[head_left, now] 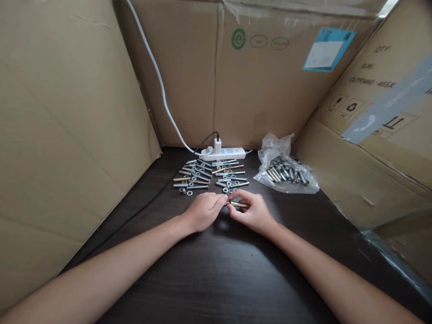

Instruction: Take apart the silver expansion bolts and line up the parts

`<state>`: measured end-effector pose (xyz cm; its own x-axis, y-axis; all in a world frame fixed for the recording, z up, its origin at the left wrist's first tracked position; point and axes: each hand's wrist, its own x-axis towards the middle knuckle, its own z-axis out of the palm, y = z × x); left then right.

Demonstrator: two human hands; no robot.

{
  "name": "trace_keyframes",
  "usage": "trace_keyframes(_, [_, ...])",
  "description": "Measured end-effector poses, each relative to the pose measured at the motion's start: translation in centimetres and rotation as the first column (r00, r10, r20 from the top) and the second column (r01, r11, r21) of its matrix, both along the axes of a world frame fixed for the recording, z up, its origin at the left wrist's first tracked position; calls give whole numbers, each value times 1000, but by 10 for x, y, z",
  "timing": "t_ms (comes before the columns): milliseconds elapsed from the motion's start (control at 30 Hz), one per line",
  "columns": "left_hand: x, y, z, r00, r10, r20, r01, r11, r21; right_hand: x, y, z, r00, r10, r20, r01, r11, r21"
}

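Observation:
Over the dark table (216, 274), my right hand (251, 212) pinches a brass-coloured bolt (240, 204) between thumb and fingers, its shaft pointing to the right. My left hand (204, 210) is closed at the bolt's left end, its fingertips meeting those of my right hand. What my left fingers grip there is too small to make out. Just beyond my hands lie two groups of loose metal parts: bolts and sleeves (197, 186) with washers (189, 193) on the left, and more bolts (239, 184) with washers on the right.
A clear plastic bag (308, 186) with many metal bolts lies at the back right. Behind the loose parts sits a white power strip (232, 154) with a plug and cables. Cardboard walls (182, 58) stand at the left, back and right. A black cable (145, 206) crosses the table's left side.

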<state>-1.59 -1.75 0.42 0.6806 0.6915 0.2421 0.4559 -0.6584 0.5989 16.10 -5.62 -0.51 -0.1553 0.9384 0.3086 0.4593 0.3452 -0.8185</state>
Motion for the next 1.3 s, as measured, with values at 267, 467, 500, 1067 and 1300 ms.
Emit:
trace_keyframes(267, [-3,-5,9,993,-56,101,36,980,196,6,6,-3,994,-33,-108,25,997,-74])
trace_keyframes(467, [-3,-2,7,995,-90,51,79,981,179,7,8,-5,988,-20,-153,3,994,-108])
trace_keyframes(500, [-3,-1,6,995,-84,48,74,981,179,6,7,-5,988,-18,-154,1,994,-111])
trace_keyframes(1067, [-1,2,3,996,-75,-58,84,981,177,4,3,0,999,3,33,-3,1000,-3])
trace_keyframes(1300, [-2,0,3,999,-10,-47,19,980,200,4,2,0,999,10,39,-9,1000,-6])
